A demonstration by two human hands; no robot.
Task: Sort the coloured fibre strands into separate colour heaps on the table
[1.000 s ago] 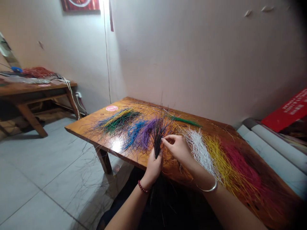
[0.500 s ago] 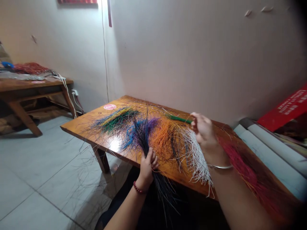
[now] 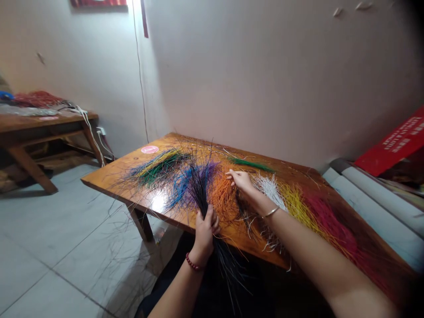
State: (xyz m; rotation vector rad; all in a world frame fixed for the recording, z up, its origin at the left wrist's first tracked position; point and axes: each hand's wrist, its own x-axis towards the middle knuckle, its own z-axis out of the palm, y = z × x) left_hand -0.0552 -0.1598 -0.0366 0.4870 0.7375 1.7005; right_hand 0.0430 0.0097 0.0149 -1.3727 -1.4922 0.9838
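Note:
My left hand (image 3: 207, 227) is wrapped round a bundle of thin black strands (image 3: 198, 190) at the table's front edge. The bundle fans out above the fist and trails down below it. To its right, my right hand (image 3: 241, 180) hovers at the orange strands (image 3: 219, 201), thumb and fingertips pinched together. Anything between those fingertips is too fine to make out. Blue strands (image 3: 179, 187) and purple strands (image 3: 212, 168) lie behind the black bundle. White strands (image 3: 269, 186) are partly hidden by my right forearm. Farther back lies a green bunch (image 3: 253, 164).
Yellow strands (image 3: 296, 204) and crimson strands (image 3: 331, 223) spread over the right of the wooden table (image 3: 112, 176). A mixed yellow, green and blue bunch (image 3: 160, 165) lies left. Pale rolls (image 3: 371, 207) and a red box (image 3: 394, 143) flank the right edge. Another table (image 3: 49, 126) stands far left.
My right hand has moved left and nearer, from beside the green bunch to the orange strands. My left hand still grips the black bundle. The view has shifted slightly.

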